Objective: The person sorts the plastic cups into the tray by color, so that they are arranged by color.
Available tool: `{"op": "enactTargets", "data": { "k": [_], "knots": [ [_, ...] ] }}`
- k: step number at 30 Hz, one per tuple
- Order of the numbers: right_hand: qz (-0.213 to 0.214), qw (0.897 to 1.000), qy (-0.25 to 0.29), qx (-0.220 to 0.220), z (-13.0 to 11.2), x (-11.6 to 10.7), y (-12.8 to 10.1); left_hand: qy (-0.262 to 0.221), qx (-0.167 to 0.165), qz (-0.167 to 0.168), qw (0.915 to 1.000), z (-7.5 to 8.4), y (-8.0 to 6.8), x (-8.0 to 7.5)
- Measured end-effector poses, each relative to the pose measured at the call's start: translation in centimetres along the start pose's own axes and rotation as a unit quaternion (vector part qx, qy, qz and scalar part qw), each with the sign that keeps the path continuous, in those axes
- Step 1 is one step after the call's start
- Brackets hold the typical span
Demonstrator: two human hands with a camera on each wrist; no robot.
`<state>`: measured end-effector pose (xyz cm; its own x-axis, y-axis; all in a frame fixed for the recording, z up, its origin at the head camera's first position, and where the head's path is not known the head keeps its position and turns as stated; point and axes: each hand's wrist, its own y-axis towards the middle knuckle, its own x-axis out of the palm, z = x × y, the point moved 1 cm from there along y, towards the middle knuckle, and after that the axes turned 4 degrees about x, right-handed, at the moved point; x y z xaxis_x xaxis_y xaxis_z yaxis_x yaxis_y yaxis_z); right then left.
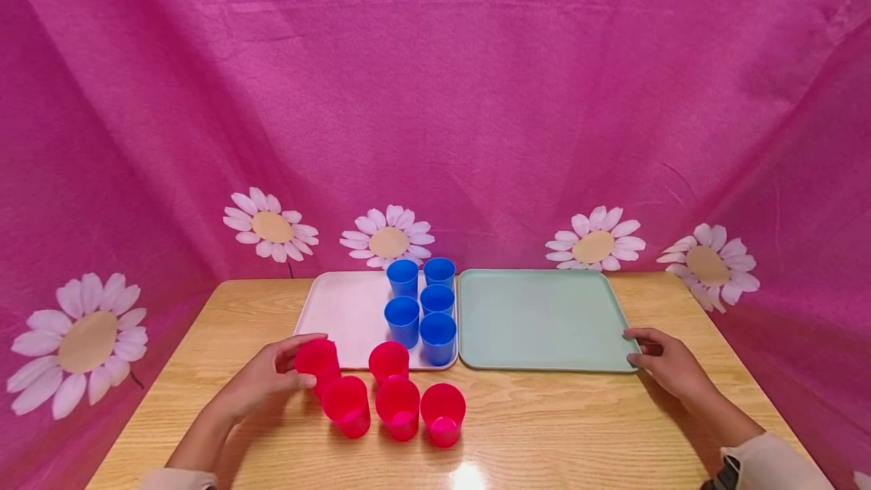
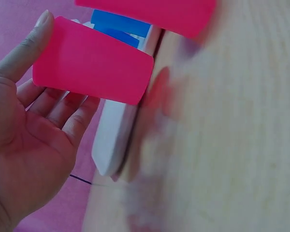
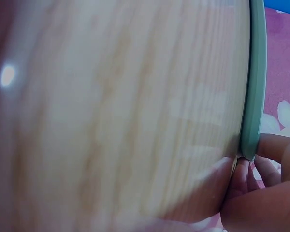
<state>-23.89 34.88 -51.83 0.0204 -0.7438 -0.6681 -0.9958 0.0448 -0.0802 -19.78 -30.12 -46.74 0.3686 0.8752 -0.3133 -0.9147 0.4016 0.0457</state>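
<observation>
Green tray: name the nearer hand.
Right: the right hand grips the green tray by its right edge; the left hand is off to its left, holding a red cup.

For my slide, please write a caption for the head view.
Left hand holding a red cup, right hand holding a green tray by its edge; five blue cups stand on a pink tray.

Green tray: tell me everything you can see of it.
The green tray is a shallow rectangle with rounded corners and a low rim, smooth and plastic-looking. It lies on the wooden table, bearing nothing, right of the whitish tray; whether they touch is unclear. The right hand holds its right edge by the near corner.
</observation>
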Motion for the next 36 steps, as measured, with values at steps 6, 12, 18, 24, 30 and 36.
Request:
{"op": "enactTargets", "data": {
  "k": [6, 12, 18, 24, 30, 36],
  "knots": [
    [-0.002, 1.000, 0.008, -0.001, 0.1, 0.0, 0.0, 0.013, -0.006, 0.019, 0.9997, 2.0, 1.5, -0.7],
    [0.000, 1.000, 0.006, -0.001, 0.0, -0.1, -0.1, 0.057, 0.010, 0.032, 0.9978, 4.7, 3.5, -1.3],
    [0.000, 1.000, 0.005, 0.005, -0.2, -0.1, -0.2, 0.062, 0.009, 0.039, 0.9973, 7.7, 6.2, -1.3],
    [0.000, 1.000, 0.009, 0.004, -0.2, -0.1, -0.3, 0.050, 0.016, 0.038, 0.9979, 11.2, 9.5, 0.3],
    [-0.001, 1.000, 0.014, 0.005, -0.1, 0.0, -0.3, 0.019, 0.019, 0.040, 0.9988, 14.4, 13.3, 3.7],
    [-0.001, 1.000, 0.015, 0.002, -0.2, 0.0, -0.3, -0.012, 0.030, 0.049, 0.9983, 15.8, 17.2, 8.2]
  ]
}}
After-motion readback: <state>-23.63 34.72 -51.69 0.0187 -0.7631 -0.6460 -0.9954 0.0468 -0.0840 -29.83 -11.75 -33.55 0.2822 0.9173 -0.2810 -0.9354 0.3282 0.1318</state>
